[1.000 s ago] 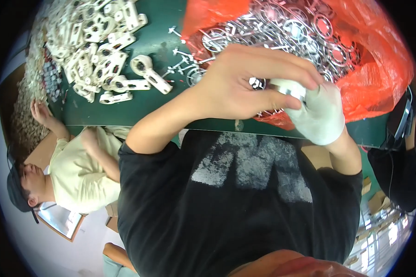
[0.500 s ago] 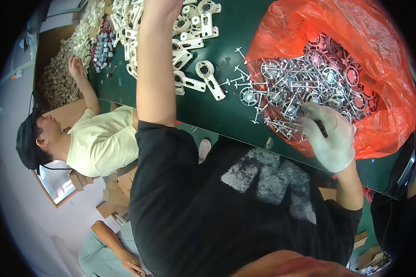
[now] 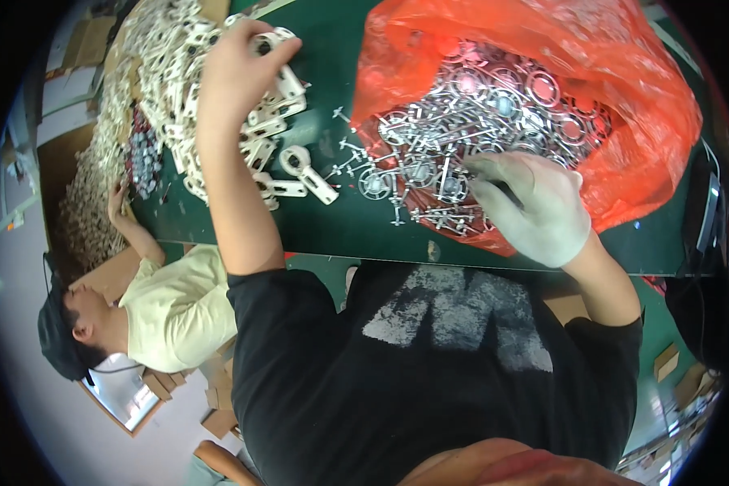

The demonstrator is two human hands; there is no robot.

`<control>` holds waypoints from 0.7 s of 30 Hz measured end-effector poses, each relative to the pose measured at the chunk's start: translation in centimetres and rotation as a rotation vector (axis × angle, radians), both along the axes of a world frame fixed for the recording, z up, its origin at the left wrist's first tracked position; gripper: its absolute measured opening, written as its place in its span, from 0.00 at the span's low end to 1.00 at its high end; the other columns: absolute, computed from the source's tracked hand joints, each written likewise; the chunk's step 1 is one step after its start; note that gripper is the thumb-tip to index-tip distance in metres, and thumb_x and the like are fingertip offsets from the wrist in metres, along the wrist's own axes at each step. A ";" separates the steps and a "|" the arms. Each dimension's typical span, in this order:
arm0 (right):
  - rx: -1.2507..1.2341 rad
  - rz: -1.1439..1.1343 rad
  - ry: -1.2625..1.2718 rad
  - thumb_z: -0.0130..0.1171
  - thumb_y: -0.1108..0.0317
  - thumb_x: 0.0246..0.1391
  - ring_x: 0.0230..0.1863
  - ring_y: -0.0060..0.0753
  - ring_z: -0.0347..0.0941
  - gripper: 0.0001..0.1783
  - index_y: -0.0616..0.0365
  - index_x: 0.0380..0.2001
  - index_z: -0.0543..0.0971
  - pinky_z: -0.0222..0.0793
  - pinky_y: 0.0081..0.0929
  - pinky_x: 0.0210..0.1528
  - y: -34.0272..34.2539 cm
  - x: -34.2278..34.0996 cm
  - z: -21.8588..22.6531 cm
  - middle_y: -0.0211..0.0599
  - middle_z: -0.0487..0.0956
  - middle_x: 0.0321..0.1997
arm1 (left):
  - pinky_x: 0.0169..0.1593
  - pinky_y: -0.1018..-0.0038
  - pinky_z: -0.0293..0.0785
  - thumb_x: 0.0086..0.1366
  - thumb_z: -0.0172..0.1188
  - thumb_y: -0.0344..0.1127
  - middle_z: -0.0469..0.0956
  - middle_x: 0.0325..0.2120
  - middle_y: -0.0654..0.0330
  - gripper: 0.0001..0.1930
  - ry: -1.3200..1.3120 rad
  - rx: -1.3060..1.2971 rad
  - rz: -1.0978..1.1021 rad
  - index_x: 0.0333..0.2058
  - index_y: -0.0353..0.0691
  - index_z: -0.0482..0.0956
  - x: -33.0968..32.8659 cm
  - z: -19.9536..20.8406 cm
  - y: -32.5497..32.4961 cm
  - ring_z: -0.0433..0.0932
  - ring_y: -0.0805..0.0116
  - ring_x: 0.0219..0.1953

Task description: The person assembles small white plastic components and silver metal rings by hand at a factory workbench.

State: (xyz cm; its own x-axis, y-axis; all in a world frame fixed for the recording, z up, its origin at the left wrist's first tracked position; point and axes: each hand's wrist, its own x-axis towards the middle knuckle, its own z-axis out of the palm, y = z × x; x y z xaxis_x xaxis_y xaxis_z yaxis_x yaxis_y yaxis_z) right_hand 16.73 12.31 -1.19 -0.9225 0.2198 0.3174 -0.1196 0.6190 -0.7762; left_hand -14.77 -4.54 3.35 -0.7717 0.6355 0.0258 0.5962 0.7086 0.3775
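My bare left hand reaches over a pile of white plastic housings, each with a round ring and a straight handle. Its thumb stands away from the fingers beside a ringed housing; no firm grip shows. My right hand, in a pale glove, is curled at the near side of a red plastic bag. Thumb and fingers pinch toward a silver ringed part with a bright thin rod; the exact contact is partly hidden. Many similar silver parts fill the bag's mouth.
Several silver pieces spill onto the green table. One white housing lies apart from the pile. Bluish-grey small parts are heaped farther left. A co-worker in a pale yellow shirt sits at the left, one arm on the table.
My left hand, mostly beyond the upper edge before, now shows whole over the white housings. The view has shifted, and my right hand has come to the bag's near left contents.
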 end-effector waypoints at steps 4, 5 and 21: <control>0.011 -0.063 0.009 0.69 0.70 0.51 0.29 0.38 0.82 0.14 0.57 0.42 0.82 0.78 0.32 0.31 -0.1 -0.4 0.6 0.38 0.83 0.30 | 0.36 0.66 0.74 0.53 0.73 0.58 0.80 0.25 0.51 0.29 0.169 0.056 0.031 0.35 0.34 0.80 3.5 2.6 1.2 0.80 0.58 0.28; 0.025 -0.102 0.017 0.70 0.70 0.51 0.29 0.37 0.81 0.15 0.58 0.43 0.82 0.78 0.31 0.31 0.1 -0.4 0.5 0.37 0.83 0.28 | 0.32 0.68 0.73 0.53 0.73 0.58 0.79 0.20 0.54 0.29 0.136 0.007 0.048 0.34 0.34 0.79 4.6 2.8 2.1 0.78 0.61 0.24; -0.317 -0.734 0.070 0.63 0.67 0.60 0.30 0.14 0.72 0.17 0.61 0.51 0.79 0.69 0.18 0.33 3.8 0.9 1.4 0.28 0.80 0.32 | 0.28 0.71 0.75 0.60 0.69 0.38 0.81 0.31 0.60 0.12 0.139 0.562 -0.778 0.41 0.44 0.82 15.0 -3.9 12.7 0.81 0.64 0.27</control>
